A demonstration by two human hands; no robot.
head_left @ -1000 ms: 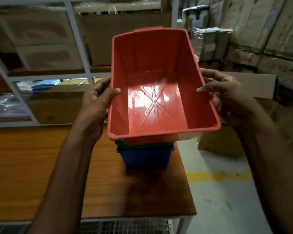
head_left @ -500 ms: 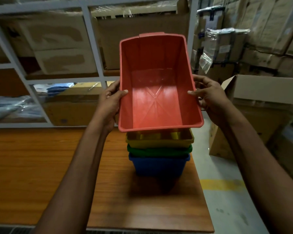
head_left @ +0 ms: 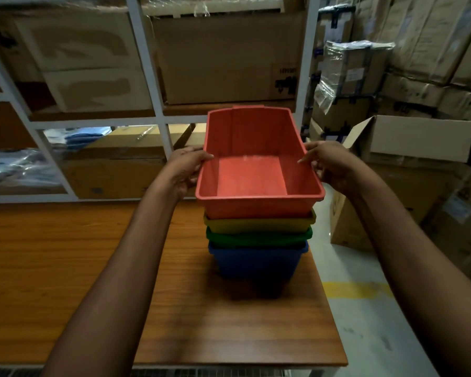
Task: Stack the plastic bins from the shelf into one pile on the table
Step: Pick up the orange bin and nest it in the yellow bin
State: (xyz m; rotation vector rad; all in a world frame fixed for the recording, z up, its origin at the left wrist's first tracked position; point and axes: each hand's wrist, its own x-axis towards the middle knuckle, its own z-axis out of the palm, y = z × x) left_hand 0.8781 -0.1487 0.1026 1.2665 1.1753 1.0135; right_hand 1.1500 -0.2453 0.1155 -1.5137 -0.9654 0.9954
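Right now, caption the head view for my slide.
Left hand, right hand hold red bin atop pile on table.

Four plastic bins make one pile: one red bin [head_left: 256,208], one yellow bin [head_left: 259,225], one green bin [head_left: 259,238] and one blue bin [head_left: 256,262]. Two hands show, one left hand [head_left: 186,170] and one right hand [head_left: 329,165], along with one wooden table [head_left: 65,268]. The cardboard boxes overlap too much to count, but one open box [head_left: 419,142] stands out.
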